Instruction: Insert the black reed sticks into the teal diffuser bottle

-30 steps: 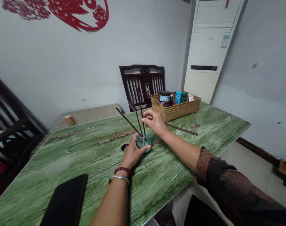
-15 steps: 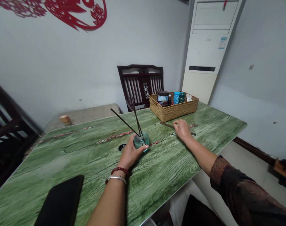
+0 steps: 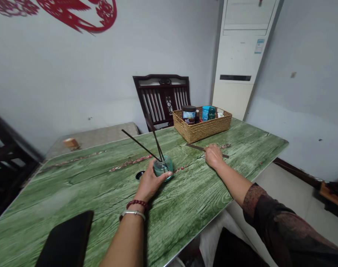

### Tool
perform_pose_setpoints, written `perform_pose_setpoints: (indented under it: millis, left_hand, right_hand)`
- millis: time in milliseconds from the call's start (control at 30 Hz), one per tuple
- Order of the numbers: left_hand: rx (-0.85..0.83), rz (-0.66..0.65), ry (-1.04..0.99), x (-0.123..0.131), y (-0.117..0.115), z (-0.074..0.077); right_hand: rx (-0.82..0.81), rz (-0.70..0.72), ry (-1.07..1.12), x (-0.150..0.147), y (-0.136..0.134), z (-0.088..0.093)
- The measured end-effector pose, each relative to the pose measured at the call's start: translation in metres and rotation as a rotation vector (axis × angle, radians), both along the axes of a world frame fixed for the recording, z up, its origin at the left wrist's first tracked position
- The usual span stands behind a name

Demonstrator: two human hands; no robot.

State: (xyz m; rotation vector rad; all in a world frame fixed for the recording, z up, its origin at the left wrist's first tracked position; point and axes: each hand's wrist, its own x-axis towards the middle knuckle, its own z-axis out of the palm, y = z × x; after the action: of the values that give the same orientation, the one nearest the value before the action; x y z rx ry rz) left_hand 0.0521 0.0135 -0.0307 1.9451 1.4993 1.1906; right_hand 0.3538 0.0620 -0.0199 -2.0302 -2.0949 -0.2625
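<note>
My left hand (image 3: 150,181) is wrapped round a teal glass reed diffuser bottle (image 3: 163,168) standing on the table. Several dark reed sticks (image 3: 139,144) lean out of its neck, one well over to the left. A black ring-shaped cap (image 3: 140,175) lies on the table just left of the bottle. Farther right, my right hand (image 3: 213,155) is closed over more dark reed sticks (image 3: 195,147) lying flat in front of the basket. Their ends show on both sides of the hand; its fingertips are partly hidden.
A woven basket (image 3: 204,130) with a dark-lidded jar (image 3: 189,115) and other containers stands behind my right hand. A black flat object (image 3: 65,237) lies at the near left of the green table (image 3: 113,196). A dark wooden chair (image 3: 164,96) stands beyond.
My right hand has lowered onto the reed sticks, its fingers now down on them. The left hand keeps its hold on the bottle. The whole view has shifted slightly.
</note>
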Motion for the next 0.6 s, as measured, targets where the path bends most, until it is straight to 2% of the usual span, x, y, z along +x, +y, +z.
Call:
perform_pose_setpoints:
  millis: [200, 600]
  left_hand:
    - [-0.001, 0.009, 0.007, 0.0008, -0.0006, 0.0016]
    - [-0.009, 0.021, 0.018, 0.0002, 0.0003, 0.0005]
  right_hand:
    - [0.072, 0.010, 0.039, -0.0011, -0.0049, 0.0032]
    - [0.003, 0.030, 0.025, -0.0018, -0.0027, 0.0001]
